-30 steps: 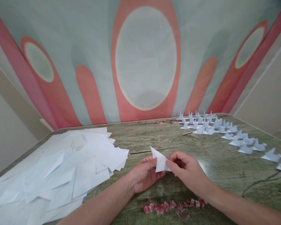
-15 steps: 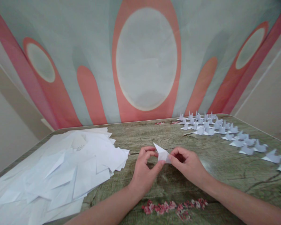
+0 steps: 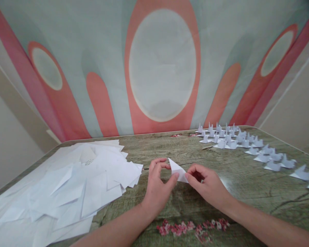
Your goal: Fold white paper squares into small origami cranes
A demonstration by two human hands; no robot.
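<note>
A small folded piece of white paper (image 3: 177, 169), with one sharp point rising at its upper left, is held between my two hands above the table. My left hand (image 3: 158, 181) pinches its left and lower side, the thumb in front and the fingers curled behind. At the paper's right corner, my right hand (image 3: 206, 183) grips with thumb and forefinger, the other fingers curled in. The back of the paper is hidden from me.
A wide pile of loose white paper sheets (image 3: 67, 192) covers the table's left side. Rows of folded white paper birds (image 3: 228, 140) stand along the right. Pink printed blossoms (image 3: 180, 228) mark the wood-patterned table (image 3: 149, 147). Behind its far edge rises a painted backdrop (image 3: 162, 65).
The left thumb has slid up slightly on the folded paper, and the paper's lower edge has tilted a little toward the right. Both hands keep their grip.
</note>
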